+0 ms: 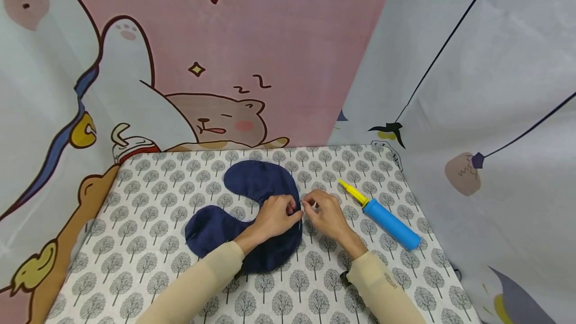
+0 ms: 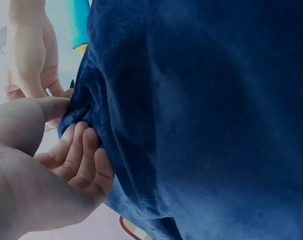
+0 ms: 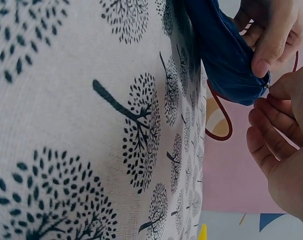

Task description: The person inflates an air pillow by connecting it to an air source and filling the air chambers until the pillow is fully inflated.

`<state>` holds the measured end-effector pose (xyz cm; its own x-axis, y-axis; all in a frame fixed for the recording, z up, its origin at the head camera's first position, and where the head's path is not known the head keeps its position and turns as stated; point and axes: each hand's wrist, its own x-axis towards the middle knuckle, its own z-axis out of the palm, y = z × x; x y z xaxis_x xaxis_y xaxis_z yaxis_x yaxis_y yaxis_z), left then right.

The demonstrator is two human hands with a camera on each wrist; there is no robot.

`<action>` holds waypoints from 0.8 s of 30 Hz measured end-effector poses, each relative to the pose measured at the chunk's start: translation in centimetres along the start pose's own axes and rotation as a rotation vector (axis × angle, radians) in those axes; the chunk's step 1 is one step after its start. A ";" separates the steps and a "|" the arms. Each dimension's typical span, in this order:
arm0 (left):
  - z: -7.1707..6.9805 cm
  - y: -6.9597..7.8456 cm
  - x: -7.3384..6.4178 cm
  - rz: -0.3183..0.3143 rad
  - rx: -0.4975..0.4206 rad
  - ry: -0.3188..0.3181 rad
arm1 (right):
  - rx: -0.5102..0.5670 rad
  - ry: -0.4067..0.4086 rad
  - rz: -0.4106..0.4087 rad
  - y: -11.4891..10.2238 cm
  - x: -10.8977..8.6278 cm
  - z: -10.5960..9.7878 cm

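Observation:
A navy plush U-shaped neck pillow [image 1: 258,176] lies on the table, its opening towards the left. My left hand [image 1: 275,216] pinches the fabric at its outer right edge, thumb on one side and fingers on the other. Along that edge runs a zipper [image 3: 226,24], seen in the right wrist view. The thumb and index finger of my right hand [image 1: 327,215] pinch the small zipper pull [image 3: 267,86] close beside the left thumb. In the left wrist view the pillow [image 2: 211,115] fills most of the picture and partly hides the right fingertips.
To the right lies a hand air pump [image 1: 391,224] with a blue barrel and yellow nozzle, tilted towards the back. The tablecloth [image 1: 148,264] is white with printed trees. Cartoon-printed curtains [image 1: 315,54] stand behind and at both sides of the table.

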<state>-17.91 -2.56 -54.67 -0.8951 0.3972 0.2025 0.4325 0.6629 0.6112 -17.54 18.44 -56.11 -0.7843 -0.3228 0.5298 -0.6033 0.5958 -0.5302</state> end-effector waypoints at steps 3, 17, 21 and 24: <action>0.0 -0.2 -0.2 0.018 -0.026 -0.010 | -0.007 0.014 -0.004 0.1 0.0 0.0; -0.7 -0.1 -1.1 0.063 -0.064 -0.016 | -0.041 0.059 0.000 1.4 0.5 0.1; -0.9 0.0 -1.3 0.077 -0.070 -0.024 | -0.042 0.066 0.000 1.8 0.9 0.0; -1.0 0.1 -1.5 0.090 -0.070 -0.022 | -0.048 0.062 0.006 2.1 1.2 0.1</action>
<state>-16.68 -3.74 -54.14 -0.8500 0.4676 0.2424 0.5015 0.5780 0.6437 -19.72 19.21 -56.66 -0.7763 -0.2743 0.5675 -0.5903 0.6322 -0.5019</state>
